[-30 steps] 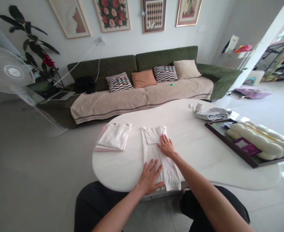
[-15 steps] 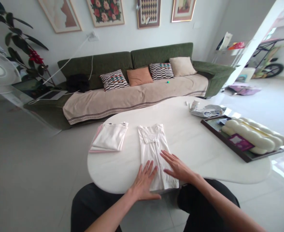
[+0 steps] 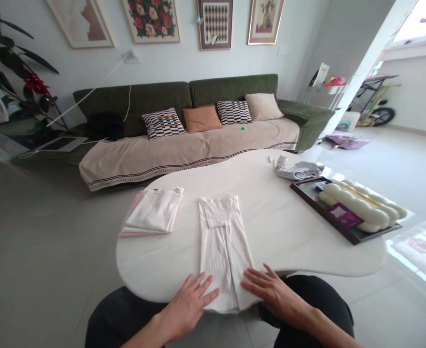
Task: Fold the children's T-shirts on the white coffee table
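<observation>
A white garment (image 3: 216, 251), folded into a long narrow strip, lies flat on the white table with its near end at the front edge. One folded part, which looks like a sleeve (image 3: 217, 212), lies across its far end. My left hand (image 3: 189, 302) is at the near left side of the garment, fingers spread over its edge. On the near right side, my right hand (image 3: 269, 290) lies with its fingers stretched out over the cloth's edge. Left of the garment sits a stack of folded white and pink clothes (image 3: 153, 211).
The white table (image 3: 278, 232) has a rounded, wavy edge. On its right stand a dark tray (image 3: 318, 212) with a cream puffy object (image 3: 361, 205) and a crumpled plastic package (image 3: 298, 170). Behind is a green sofa (image 3: 133, 101) with several cushions; my knees are under the front edge.
Both hands have moved toward me along the garment, down to its near end. The garment lies in the same place on the table; the camera view has shifted slightly.
</observation>
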The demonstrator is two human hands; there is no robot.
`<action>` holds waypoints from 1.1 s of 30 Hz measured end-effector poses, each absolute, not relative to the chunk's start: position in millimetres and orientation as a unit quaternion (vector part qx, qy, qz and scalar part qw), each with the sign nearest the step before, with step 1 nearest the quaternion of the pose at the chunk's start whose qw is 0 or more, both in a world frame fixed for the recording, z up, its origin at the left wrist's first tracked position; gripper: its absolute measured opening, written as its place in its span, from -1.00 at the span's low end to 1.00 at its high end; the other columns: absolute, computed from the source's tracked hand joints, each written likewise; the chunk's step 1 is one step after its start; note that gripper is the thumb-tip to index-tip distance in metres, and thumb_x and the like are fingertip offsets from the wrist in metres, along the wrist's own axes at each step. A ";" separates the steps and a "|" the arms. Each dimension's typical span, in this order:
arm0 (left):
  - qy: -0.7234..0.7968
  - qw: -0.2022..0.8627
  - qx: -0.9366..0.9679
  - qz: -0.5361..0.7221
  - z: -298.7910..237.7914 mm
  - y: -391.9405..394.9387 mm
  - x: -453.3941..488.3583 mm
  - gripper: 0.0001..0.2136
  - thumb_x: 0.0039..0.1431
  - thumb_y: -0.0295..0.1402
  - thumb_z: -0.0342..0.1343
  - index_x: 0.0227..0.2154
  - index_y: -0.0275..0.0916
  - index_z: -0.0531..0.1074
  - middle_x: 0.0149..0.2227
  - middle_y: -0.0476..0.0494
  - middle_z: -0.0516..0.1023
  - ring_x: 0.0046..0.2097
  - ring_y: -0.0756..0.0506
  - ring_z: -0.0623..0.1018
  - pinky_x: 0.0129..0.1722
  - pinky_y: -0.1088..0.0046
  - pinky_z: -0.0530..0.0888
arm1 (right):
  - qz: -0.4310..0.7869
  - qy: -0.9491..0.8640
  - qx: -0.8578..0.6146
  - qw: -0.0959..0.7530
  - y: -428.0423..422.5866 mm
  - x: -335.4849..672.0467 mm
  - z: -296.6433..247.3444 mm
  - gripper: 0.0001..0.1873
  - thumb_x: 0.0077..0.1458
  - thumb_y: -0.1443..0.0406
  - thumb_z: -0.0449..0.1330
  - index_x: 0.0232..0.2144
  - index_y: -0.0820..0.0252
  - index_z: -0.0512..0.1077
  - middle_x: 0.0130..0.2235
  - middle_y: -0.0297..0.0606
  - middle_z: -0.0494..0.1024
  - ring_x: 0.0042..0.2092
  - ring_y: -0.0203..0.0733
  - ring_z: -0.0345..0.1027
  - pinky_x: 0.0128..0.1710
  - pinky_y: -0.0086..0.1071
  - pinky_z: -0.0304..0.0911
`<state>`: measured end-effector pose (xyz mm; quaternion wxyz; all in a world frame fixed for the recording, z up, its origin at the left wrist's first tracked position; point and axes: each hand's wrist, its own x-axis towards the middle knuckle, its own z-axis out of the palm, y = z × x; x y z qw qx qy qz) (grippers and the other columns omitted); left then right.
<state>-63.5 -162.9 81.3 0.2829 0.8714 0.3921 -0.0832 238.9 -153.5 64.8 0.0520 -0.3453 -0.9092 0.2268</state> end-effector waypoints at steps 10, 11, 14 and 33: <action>0.525 0.611 0.555 0.207 94.8 16.9 -51.4 -0.69 0.04 -0.17 0.02 -0.25 -0.28 0.42 -0.33 -0.12 0.52 -0.32 -0.05 0.49 -0.38 0.50 0.39 | 0.476 -0.641 -0.536 0.273 19.7 204.8 86.5 -0.51 0.04 -0.04 -0.04 -0.29 0.27 0.37 -0.42 -0.29 0.43 -0.41 -0.29 0.28 -0.46 -0.46 0.20; 0.570 0.583 0.517 0.258 79.5 29.5 -46.2 -0.72 0.02 -0.19 0.03 -0.29 -0.30 0.41 -0.39 -0.11 0.51 -0.36 -0.04 0.48 -0.42 0.51 0.38 | 0.455 -0.633 -0.562 0.276 33.7 197.5 74.0 -0.55 0.01 0.00 0.01 -0.28 0.26 0.37 -0.43 -0.30 0.43 -0.42 -0.28 0.29 -0.46 -0.46 0.20; 0.634 0.505 0.471 0.348 39.2 42.8 -35.6 -0.79 -0.01 -0.27 0.04 -0.39 -0.32 0.38 -0.51 -0.03 0.43 -0.42 -0.01 0.44 -0.46 0.56 0.32 | 0.392 -0.628 -0.609 0.286 51.4 182.7 42.9 -0.68 -0.08 0.15 0.12 -0.29 0.24 0.37 -0.42 -0.28 0.44 -0.37 -0.23 0.29 -0.39 -0.42 0.20; 0.721 0.220 0.552 0.357 25.2 60.4 -46.4 -0.88 0.06 -0.35 0.02 -0.37 -0.28 0.36 -0.51 -0.07 0.43 -0.43 -0.03 0.44 -0.36 0.49 0.31 | 0.146 -0.633 -0.710 0.273 68.5 165.5 31.4 -0.61 0.09 0.32 -0.08 -0.01 0.23 0.22 -0.14 -0.08 0.42 -0.15 -0.13 0.30 -0.19 -0.34 0.15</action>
